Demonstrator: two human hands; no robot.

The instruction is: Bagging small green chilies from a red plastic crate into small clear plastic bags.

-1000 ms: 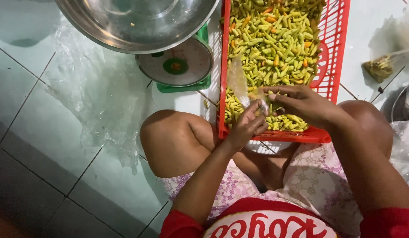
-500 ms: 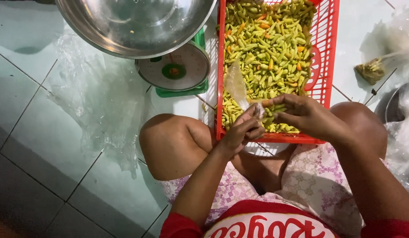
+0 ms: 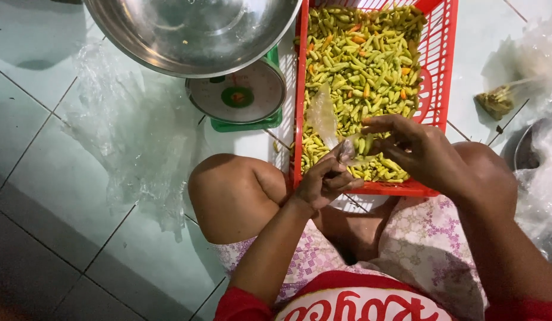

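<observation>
Plastic bag (image 3: 325,119) pinched between both hands' fingers (image 3: 341,156)

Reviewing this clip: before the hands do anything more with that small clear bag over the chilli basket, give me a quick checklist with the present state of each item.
1. Left hand pinches the small clear plastic bag at its lower end: ok.
2. Right hand has its fingers at the bag, over the chillies: ok.
3. Bag mouth open enough to take chillies: cannot tell, the film is crumpled between the hands.
4. Red basket lies in front of the knees and is well filled: ok.
5. Green scale has its steel bowl in place: ok, though a reading cannot be told.
6. Chillies already in the bag: cannot tell.
</observation>
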